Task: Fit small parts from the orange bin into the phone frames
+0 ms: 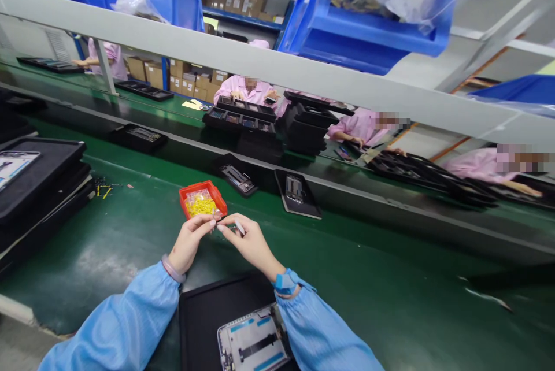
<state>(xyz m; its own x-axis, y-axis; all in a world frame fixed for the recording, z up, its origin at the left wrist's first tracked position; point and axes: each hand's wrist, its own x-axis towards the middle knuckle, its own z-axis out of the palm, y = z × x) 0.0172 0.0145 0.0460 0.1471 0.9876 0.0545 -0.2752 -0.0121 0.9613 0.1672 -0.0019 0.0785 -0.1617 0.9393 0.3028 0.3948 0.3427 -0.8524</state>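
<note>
My left hand (192,239) is closed in a pinch, fingertips together on something too small to make out. Close beside it, almost touching, my right hand (250,244) is closed on a slim metal tool that looks like tweezers (240,227). Just beyond both hands sits a red bin (184,193) holding small yellow parts (202,203) and clear plastic. Below my forearms lies a black tray (195,313). On it rests a silver phone frame (255,345) with blue strips and a dark cable, partly covered by my right sleeve.
Stacked black trays (47,169) stand at the left, near scattered yellow and black bits (104,189). Trays with phone frames (295,189) sit along the dark strip beyond. Blue bins (355,41) hang overhead on a shelf rail (243,47). Co-workers in pink (255,89) sit opposite.
</note>
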